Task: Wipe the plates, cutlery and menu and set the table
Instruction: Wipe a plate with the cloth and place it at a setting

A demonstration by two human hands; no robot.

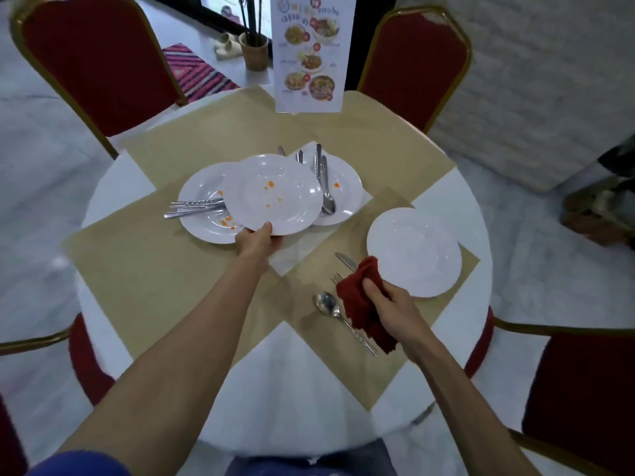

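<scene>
My left hand (pixel 257 241) grips the near rim of a white plate (pixel 275 192) spotted with orange sauce, held over two other dirty plates. The left dirty plate (pixel 201 214) carries forks (pixel 194 207); the right dirty plate (pixel 345 190) carries a spoon and other cutlery (pixel 326 187). My right hand (pixel 388 305) is shut on a red cloth (pixel 360 297). A clean white plate (pixel 414 252) lies at the right, with a knife (pixel 345 261), a fork (pixel 336 279) and a spoon (pixel 330 305) to its left. The menu (pixel 309 53) stands at the table's far edge.
The round white table (pixel 302 400) has tan placemats (pixel 154 262) and a white napkin (pixel 299 249) under the dirty plates. Red chairs with gold frames (pixel 99 63) surround it. A potted plant (pixel 254 49) and striped rug (pixel 196 70) lie beyond.
</scene>
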